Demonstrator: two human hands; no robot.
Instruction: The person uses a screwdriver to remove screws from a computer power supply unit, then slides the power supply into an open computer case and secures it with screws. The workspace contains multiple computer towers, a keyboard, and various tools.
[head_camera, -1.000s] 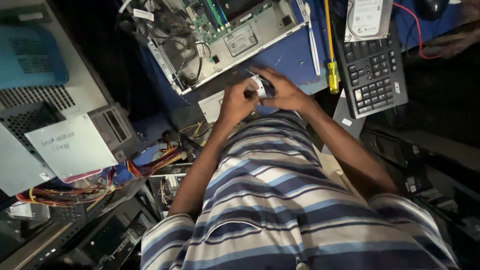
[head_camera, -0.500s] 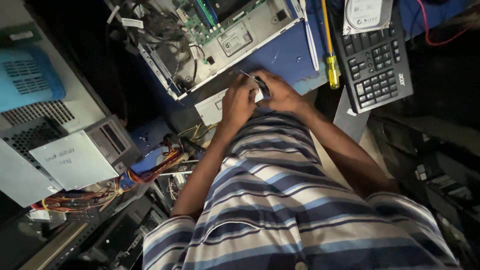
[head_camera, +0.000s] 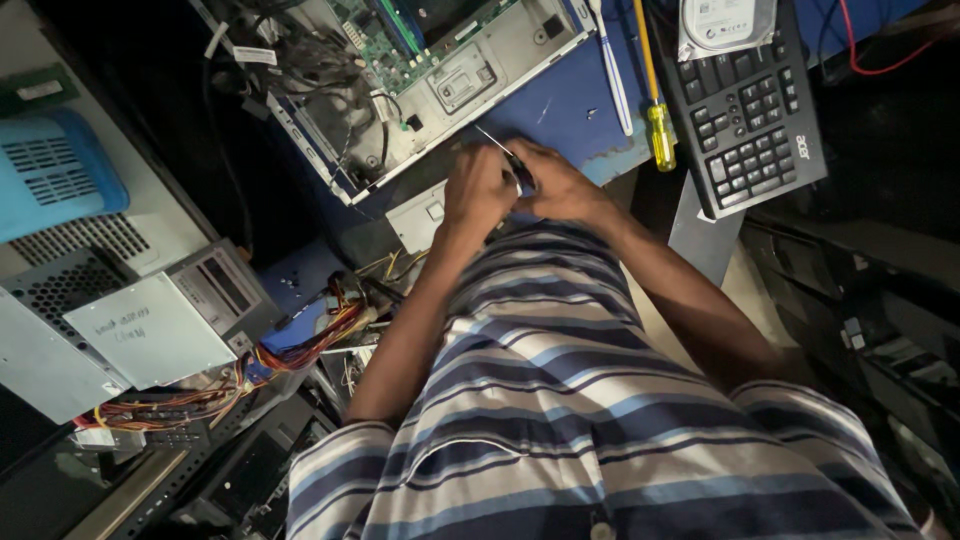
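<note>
Seen from above, a person in a striped shirt (head_camera: 590, 420) leans over a blue work table (head_camera: 570, 100) crowded with computer parts. The largest item is an open desktop computer case (head_camera: 430, 80) at the top, its green circuit board and tangled cables exposed. A grey power supply unit (head_camera: 140, 330) with a bundle of coloured wires sits at lower left, a blue plastic basket (head_camera: 55, 170) above it. A black keyboard (head_camera: 745, 120) lies at upper right with a hard drive (head_camera: 725, 22) resting on its top end. A yellow-handled screwdriver (head_camera: 655, 110) lies beside the keyboard. Just below the case, both hands meet: the left hand (head_camera: 478, 190) and right hand (head_camera: 560, 185) are curled together, pinching a small dark-handled screwdriver (head_camera: 505, 158) between them, its thin metal shaft pointing up toward the case.
</note>
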